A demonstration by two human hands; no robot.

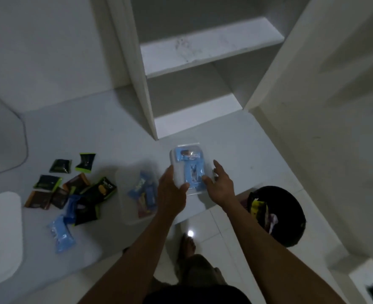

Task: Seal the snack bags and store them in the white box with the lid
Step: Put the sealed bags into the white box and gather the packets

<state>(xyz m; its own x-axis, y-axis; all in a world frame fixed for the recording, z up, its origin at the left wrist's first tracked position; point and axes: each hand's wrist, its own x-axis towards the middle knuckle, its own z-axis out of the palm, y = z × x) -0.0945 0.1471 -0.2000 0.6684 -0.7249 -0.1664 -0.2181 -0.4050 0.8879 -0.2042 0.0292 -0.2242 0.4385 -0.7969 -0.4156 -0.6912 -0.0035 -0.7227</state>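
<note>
A small translucent white box [176, 170] with blue snack bags [191, 166] inside is held over the white counter [236, 154], in front of the open shelves. My left hand [172, 189] grips its near left side, thumb on top. My right hand [219, 185] touches its right edge with fingers spread. A second translucent box [126, 194] holding blue and red packets stands just left of my left hand. Several loose snack bags [71, 189], dark green, brown and blue, lie scattered on the counter further left.
A white lid or board [1, 233] lies at the near left. A clear plastic piece [3, 137] sits at the far left. White shelves [203, 49] rise behind the counter. A black bin [290, 216] with wrappers stands on the floor to the right.
</note>
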